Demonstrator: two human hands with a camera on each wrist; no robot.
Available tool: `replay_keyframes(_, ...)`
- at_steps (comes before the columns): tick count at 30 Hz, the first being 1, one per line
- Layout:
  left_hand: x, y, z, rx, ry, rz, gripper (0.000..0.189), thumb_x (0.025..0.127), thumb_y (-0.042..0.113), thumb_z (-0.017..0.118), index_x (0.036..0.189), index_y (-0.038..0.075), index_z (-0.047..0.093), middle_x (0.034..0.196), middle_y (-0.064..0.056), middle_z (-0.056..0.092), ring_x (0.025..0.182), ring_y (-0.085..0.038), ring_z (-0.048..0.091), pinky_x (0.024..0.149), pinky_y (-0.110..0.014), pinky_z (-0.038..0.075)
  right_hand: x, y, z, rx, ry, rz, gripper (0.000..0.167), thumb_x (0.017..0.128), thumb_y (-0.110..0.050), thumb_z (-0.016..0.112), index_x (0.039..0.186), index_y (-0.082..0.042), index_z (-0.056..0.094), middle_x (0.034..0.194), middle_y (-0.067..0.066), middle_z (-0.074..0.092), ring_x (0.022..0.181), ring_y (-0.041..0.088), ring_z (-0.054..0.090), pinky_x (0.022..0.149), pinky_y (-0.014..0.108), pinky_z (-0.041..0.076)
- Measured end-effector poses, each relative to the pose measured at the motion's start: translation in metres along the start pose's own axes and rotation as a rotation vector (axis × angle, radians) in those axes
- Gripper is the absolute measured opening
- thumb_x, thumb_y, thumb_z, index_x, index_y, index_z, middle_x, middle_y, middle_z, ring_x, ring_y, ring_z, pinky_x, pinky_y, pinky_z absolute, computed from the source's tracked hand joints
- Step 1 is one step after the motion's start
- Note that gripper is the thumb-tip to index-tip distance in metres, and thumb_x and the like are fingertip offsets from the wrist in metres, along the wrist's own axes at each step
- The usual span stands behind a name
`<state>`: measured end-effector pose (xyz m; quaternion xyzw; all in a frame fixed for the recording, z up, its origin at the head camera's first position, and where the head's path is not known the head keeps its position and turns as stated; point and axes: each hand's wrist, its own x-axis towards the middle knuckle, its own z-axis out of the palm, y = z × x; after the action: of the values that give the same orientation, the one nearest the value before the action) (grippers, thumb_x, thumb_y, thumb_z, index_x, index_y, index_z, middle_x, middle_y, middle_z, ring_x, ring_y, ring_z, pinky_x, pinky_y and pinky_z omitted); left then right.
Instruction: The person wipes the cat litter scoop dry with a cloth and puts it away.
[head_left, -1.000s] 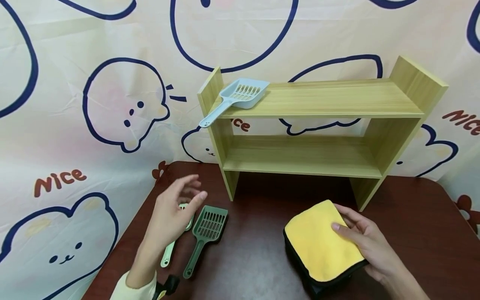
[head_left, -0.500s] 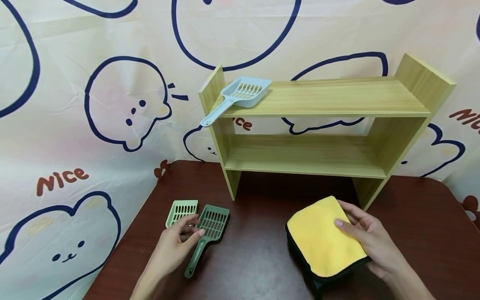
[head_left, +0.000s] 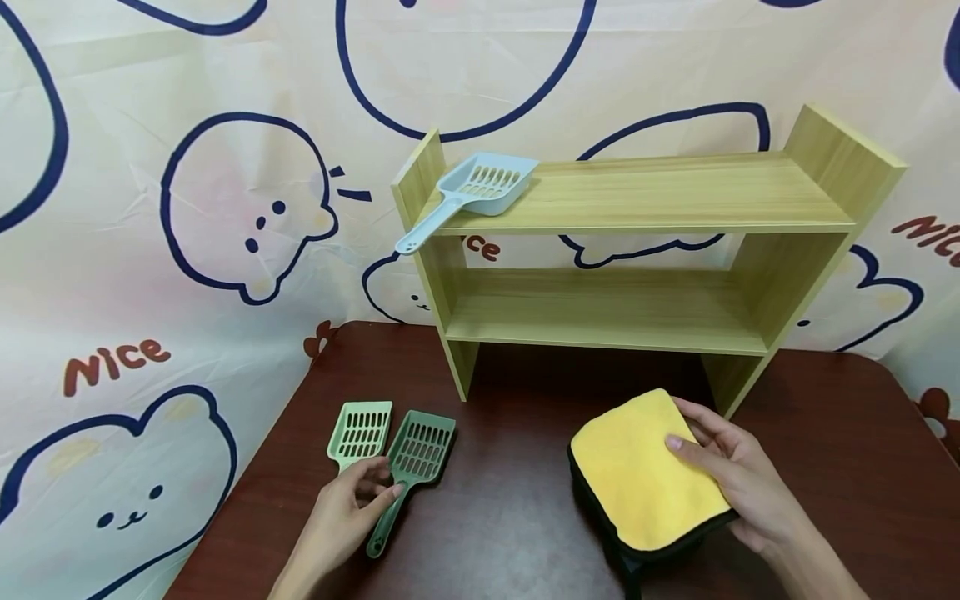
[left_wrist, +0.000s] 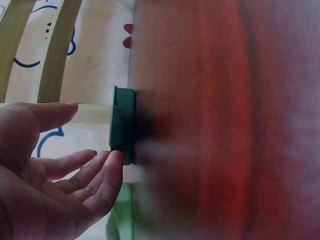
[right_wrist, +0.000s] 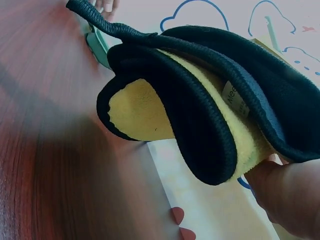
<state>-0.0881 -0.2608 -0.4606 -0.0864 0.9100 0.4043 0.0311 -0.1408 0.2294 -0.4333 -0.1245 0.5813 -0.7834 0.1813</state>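
Note:
Two slotted litter scoops lie on the table at the left, a dark green scoop (head_left: 422, 450) and a light green scoop (head_left: 362, 429). My left hand (head_left: 347, 510) hovers over their handles, covering the light green handle. Its thumb is near the neck of the dark green one. In the left wrist view, thumb and fingers stand apart around nothing, with the dark green scoop (left_wrist: 124, 125) just beyond the fingertips. My right hand (head_left: 738, 475) grips the side of a folded yellow cloth (head_left: 648, 479) with black edging, thumb on top. Its loose folds (right_wrist: 205, 115) hang in the right wrist view.
A two-tier wooden shelf (head_left: 611, 346) stands at the back of the dark red table (head_left: 510, 517). On its upper board, at the left end, lies a light blue litter scoop (head_left: 480, 187) with the handle jutting past the front edge. A patterned backdrop (head_left: 247, 350) hangs behind.
My left hand has come down and nearer the scoops' handles, uncovering the light green scoop's slotted head. The right hand keeps its hold on the cloth, almost still.

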Motion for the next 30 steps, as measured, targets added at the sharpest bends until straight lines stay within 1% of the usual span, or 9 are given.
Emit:
replay_keyframes(5,-0.003,-0.004,0.001,0.031,-0.001,-0.037,0.045,0.098,0.031,0.081,0.134,0.009,0.069,0.118,-0.003,0.074,0.096,-0.011,0.071,0.08,-0.031,0.059,-0.001,0.001,0.0,0.004,0.003,0.0,0.052,0.114,-0.003,0.046,0.157,-0.031,0.051,0.131,-0.002,0.072,0.093,0.029,0.081,0.07,0.05,0.064)
replay_keyframes(7,-0.004,-0.003,0.001,0.044,-0.003,-0.047,0.044,0.096,0.03,0.082,0.133,0.009,0.07,0.115,-0.002,0.074,0.093,-0.01,0.07,0.077,-0.03,0.057,-0.001,0.001,0.001,0.003,0.005,-0.001,0.052,0.113,-0.002,0.046,0.157,-0.031,0.051,0.13,-0.002,0.072,0.093,0.029,0.081,0.07,0.05,0.064)
replay_keyframes(15,-0.008,-0.004,0.007,0.041,-0.006,-0.074,0.043,0.09,0.021,0.088,0.128,0.009,0.072,0.105,-0.002,0.072,0.08,-0.01,0.065,0.067,-0.026,0.053,0.0,0.0,0.003,-0.005,0.007,-0.006,0.052,0.113,-0.002,0.047,0.157,-0.03,0.052,0.129,-0.003,0.072,0.093,0.028,0.081,0.069,0.05,0.064)
replay_keyframes(21,-0.008,-0.005,0.009,0.033,-0.018,-0.082,0.048,0.086,0.015,0.091,0.129,0.007,0.071,0.103,-0.002,0.07,0.078,-0.012,0.063,0.063,-0.026,0.051,0.001,0.0,0.004,-0.003,0.006,-0.003,0.052,0.113,-0.002,0.047,0.156,-0.03,0.053,0.129,-0.003,0.072,0.094,0.028,0.081,0.07,0.05,0.064)
replay_keyframes(26,-0.007,-0.004,0.011,0.038,-0.04,-0.093,0.048,0.087,0.011,0.089,0.13,0.005,0.07,0.103,-0.003,0.069,0.079,-0.013,0.063,0.062,-0.027,0.05,0.001,0.0,0.004,0.002,-0.003,-0.007,0.052,0.113,-0.003,0.047,0.157,-0.029,0.051,0.13,-0.002,0.072,0.094,0.029,0.081,0.07,0.05,0.064)
replay_keyframes(30,-0.006,-0.003,0.01,0.033,-0.048,-0.075,0.046,0.088,0.007,0.087,0.131,0.003,0.07,0.1,-0.003,0.069,0.078,-0.014,0.063,0.062,-0.028,0.05,0.0,-0.001,0.004,0.007,-0.006,-0.014,0.052,0.113,-0.002,0.046,0.158,-0.029,0.051,0.131,-0.003,0.072,0.094,0.029,0.081,0.07,0.05,0.064)
